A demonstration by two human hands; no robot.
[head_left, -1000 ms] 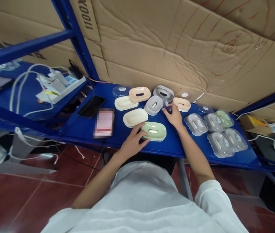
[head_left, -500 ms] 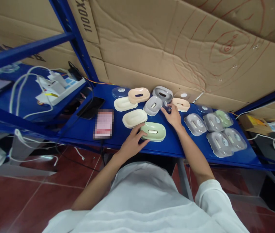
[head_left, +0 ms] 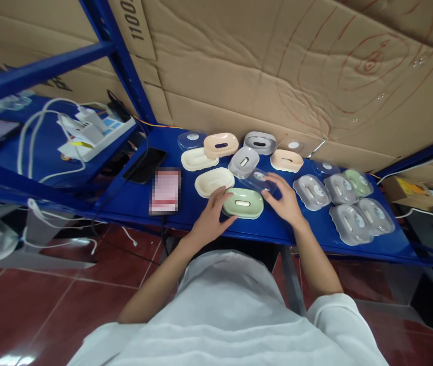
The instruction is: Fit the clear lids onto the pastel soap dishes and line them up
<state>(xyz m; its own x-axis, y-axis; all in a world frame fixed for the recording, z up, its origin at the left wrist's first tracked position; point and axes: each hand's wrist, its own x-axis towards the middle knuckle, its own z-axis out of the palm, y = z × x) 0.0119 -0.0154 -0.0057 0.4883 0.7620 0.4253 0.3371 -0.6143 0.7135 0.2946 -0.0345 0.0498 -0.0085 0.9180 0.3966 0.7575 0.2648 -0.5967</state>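
A green soap dish [head_left: 243,203] with a slotted middle sits close to the table's front edge. My left hand [head_left: 211,217] grips it by its left end, thumb at the near side and fingers over the far rim. My right hand [head_left: 285,201] pinches a clear plastic lid [head_left: 259,179] that carries a round white label. The lid is tilted just behind the green dish, apart from my left hand. Beyond it lies a grey soap dish [head_left: 243,162], and a cream tray [head_left: 213,183] rests left of the green dish.
Right of my hands stand several grey lidded dishes [head_left: 350,223] and a green lidded one [head_left: 357,183]. Peach dishes [head_left: 287,160] and loose lids line the back by a cardboard wall [head_left: 231,76]. A phone [head_left: 165,191] and a power strip [head_left: 97,137] are at the left.
My right hand has drawn the clear lid toward me, from beside the grey dish to just behind the green one. My left hand stays on the green soap dish.
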